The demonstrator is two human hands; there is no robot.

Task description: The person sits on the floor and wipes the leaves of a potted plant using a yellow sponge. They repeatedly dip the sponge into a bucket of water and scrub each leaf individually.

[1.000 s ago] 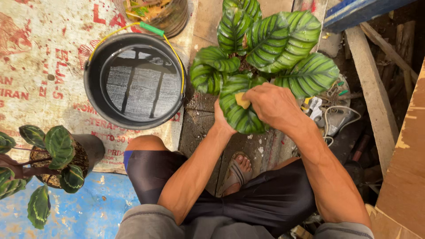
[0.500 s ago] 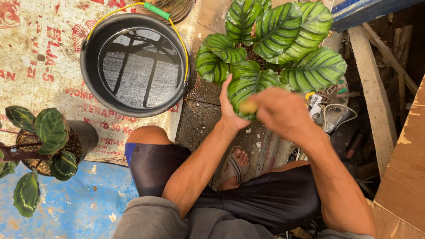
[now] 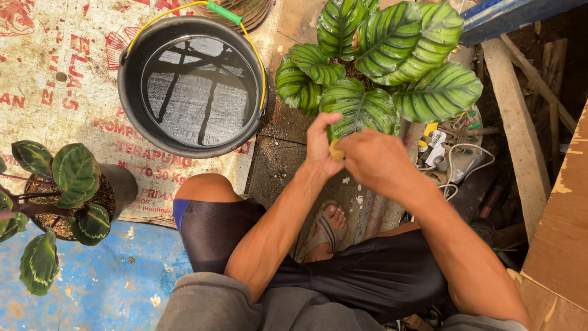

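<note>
Left hand (image 3: 320, 142) and right hand (image 3: 373, 160) together, fingers curled.
</note>
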